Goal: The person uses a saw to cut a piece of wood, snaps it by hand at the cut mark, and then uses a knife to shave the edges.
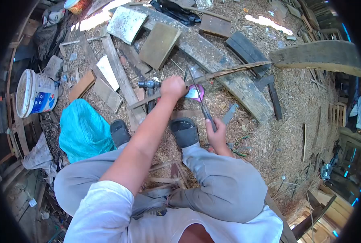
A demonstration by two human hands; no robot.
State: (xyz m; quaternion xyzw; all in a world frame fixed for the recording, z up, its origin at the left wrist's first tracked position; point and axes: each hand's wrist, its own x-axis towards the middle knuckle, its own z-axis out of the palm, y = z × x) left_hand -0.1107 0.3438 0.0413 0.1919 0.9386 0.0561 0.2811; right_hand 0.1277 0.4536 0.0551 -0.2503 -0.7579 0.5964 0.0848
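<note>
My left hand (pixel 174 87) is closed around a long, thin wooden strip (pixel 229 72), which slants from beside my feet up toward the right. In my right hand (pixel 217 135) is the dark handle of a long, narrow-bladed tool (pixel 206 111). Its blade points away from me and crosses the strip just right of my left hand. The blade shows nearly edge-on, so I cannot tell whether it is a saw or a knife. Behind the blade lies a purple packet (pixel 195 92) with a pale label. A hammer (pixel 149 84) rests left of my left hand, near the strip.
A heavy plank (pixel 245 95) lies diagonally ahead, with wood blocks (pixel 159 45) around it. To the left are a white bucket (pixel 37 93) and a teal sack (pixel 83 129). A dark L-shaped piece (pixel 274 100) lies right; a curved beam (pixel 318 54) stands beyond. Wood shavings cover the ground.
</note>
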